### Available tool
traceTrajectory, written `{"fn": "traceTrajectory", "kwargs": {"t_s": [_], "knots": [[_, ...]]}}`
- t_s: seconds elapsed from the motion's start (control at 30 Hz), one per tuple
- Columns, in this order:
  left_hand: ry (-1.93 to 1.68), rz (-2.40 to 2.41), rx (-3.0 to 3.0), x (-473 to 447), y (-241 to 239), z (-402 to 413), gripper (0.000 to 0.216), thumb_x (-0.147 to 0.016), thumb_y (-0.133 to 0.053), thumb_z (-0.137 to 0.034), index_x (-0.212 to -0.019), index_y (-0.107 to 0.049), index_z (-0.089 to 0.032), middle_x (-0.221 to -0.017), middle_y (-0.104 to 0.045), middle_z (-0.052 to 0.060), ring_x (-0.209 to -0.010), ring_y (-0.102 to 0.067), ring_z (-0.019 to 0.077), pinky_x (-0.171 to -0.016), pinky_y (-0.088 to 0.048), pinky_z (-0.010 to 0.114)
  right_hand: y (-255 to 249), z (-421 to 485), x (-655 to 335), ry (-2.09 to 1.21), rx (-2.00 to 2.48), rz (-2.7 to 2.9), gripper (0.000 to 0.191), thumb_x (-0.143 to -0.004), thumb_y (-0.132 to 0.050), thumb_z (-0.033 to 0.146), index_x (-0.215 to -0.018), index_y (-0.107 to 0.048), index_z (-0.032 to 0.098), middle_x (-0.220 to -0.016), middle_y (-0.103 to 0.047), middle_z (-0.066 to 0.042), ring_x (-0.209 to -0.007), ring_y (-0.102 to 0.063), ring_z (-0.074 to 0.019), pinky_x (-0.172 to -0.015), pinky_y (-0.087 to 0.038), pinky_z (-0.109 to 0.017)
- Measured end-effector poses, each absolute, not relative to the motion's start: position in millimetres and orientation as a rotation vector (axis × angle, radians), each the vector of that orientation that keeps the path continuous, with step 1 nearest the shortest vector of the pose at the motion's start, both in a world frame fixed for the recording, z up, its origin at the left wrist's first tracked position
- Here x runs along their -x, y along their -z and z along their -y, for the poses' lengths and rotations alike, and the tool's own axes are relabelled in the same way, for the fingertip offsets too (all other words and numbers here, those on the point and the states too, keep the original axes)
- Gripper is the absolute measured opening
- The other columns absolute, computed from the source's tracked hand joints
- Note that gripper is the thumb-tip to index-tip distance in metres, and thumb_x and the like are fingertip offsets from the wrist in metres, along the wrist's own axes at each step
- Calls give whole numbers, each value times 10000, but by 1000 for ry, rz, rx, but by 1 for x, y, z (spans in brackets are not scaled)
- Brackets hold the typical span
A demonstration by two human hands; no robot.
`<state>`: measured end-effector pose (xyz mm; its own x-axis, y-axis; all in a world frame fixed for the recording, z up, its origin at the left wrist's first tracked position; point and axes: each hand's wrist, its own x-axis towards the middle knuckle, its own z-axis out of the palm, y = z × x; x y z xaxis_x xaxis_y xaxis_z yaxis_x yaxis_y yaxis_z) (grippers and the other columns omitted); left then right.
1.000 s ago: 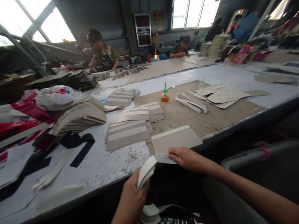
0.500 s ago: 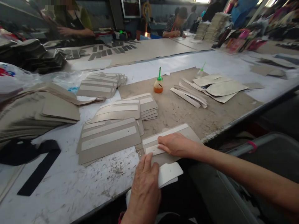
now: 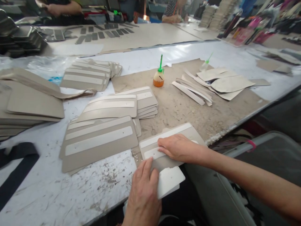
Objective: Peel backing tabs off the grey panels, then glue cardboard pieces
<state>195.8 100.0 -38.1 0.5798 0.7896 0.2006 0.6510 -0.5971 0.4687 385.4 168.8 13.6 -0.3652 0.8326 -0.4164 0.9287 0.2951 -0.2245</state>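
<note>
Single head-height view, forward and down across the nearby worktable (image 3: 101,188).

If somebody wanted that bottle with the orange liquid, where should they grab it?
Probably around the rounded body of the bottle, below its thin green spout, coming from the near right. It stands upright, the wide body looks easier to hold than the spout, and bare brown sheet lies on that side, while stacked panels sit at its near left.

The smudged white table (image 3: 94,191) carries a tan sheet (image 3: 174,103), striped panels (image 3: 100,152) and a black strap (image 3: 16,179).
</note>
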Motion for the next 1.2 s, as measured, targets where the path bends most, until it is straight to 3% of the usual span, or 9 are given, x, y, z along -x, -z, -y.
{"fn": "traceTrajectory", "kwargs": {"t_s": [1.0, 1.2], "knots": [[-470, -1145, -2553, -193, 40, -102, 425, -660, -378, 6, -1032, -546, -113, -1321, -530, 144, -1222, -428, 308, -947, -455, 463, -4, -166, -383, 515, -1579, -2446, 206, -941, -408, 264, -939, -587, 162, -841, -710, -95, -756, -676, -239, -566, -420, -273], [-381, -1162, -2617, -198, 39, -107, 478, -599, -378, 13, -1015, -543, -157, -1355, -507, 110, -1170, -473, 301, -903, -473, 448, -6, -165, -378, 522, -1580, -2425, 179, -926, -431, 246, -963, -580, 154, -840, -707, -107, -758, -674, -240, -572, -440, -281]]}}
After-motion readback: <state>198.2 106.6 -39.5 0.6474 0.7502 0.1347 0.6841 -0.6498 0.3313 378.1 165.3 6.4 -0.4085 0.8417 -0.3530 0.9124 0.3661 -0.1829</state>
